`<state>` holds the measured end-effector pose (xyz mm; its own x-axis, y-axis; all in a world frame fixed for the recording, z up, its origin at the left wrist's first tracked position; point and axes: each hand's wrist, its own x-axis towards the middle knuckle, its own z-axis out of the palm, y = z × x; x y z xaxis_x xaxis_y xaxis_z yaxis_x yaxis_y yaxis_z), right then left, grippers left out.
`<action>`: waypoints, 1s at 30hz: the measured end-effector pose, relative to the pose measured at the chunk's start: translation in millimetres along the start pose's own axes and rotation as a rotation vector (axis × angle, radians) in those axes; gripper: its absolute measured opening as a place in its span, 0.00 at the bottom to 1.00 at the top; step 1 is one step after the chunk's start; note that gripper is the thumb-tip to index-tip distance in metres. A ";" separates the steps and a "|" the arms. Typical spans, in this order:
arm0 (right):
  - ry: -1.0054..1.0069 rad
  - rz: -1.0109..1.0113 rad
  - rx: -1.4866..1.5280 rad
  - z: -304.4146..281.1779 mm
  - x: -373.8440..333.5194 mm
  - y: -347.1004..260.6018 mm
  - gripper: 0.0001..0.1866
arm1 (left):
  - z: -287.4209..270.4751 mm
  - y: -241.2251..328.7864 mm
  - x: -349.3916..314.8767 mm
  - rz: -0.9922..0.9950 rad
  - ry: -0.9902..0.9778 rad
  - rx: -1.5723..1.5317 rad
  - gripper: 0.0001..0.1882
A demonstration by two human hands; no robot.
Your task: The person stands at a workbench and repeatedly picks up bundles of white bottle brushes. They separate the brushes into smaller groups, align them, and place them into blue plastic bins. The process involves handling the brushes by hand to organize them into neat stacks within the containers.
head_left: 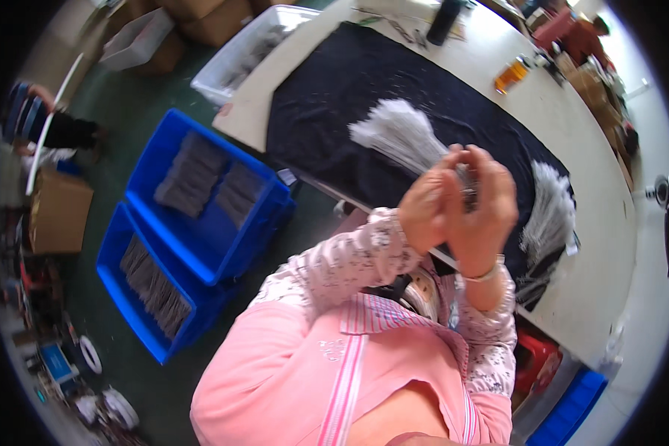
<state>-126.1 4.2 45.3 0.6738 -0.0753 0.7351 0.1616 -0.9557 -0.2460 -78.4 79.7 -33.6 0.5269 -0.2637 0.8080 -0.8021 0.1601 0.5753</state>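
My left hand (425, 207) and my right hand (485, 207) are raised together in front of me, palms close, fingers closed around a small bundle of thin grey strands (467, 181) that shows between the fingertips. Behind my hands a large fanned bundle of white-grey strands (401, 132) lies on a dark cloth (334, 89). Another such bundle (550, 212) lies on the cloth to the right of my right hand. Most of the held bundle is hidden by my fingers.
The cloth covers a white table (572, 126) carrying a dark bottle (444, 21) and an orange object (511, 74). Two blue crates (201, 238) with grey strand bundles sit on the floor at left, beside a white bin (234, 63), cardboard boxes (58, 209) and another person (44, 123).
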 end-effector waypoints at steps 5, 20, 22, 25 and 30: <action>-0.195 0.055 0.167 -11.9 78.5 -19.6 0.14 | -2.1 26.2 63.7 -0.958 0.364 -2.010 0.16; -0.498 -0.080 0.136 59.4 67.1 19.5 0.13 | 19.7 -30.8 27.8 -0.899 0.540 -2.067 0.22; -0.442 -0.008 0.081 35.5 46.7 15.1 0.15 | 34.7 -16.2 18.2 -0.880 0.394 -2.199 0.20; -0.526 0.207 0.079 -4.1 30.6 10.5 0.21 | 30.7 22.5 20.7 -1.155 0.326 -1.949 0.15; -0.360 0.263 0.453 -47.1 6.9 4.7 0.31 | 13.1 69.7 20.1 -1.347 0.270 -1.939 0.09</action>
<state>-154.6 -14.3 79.0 0.9199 -0.1153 0.3747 0.1937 -0.6972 -0.6902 -127.4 73.1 21.0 0.4652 -0.8828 -0.0659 0.8734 0.4698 -0.1280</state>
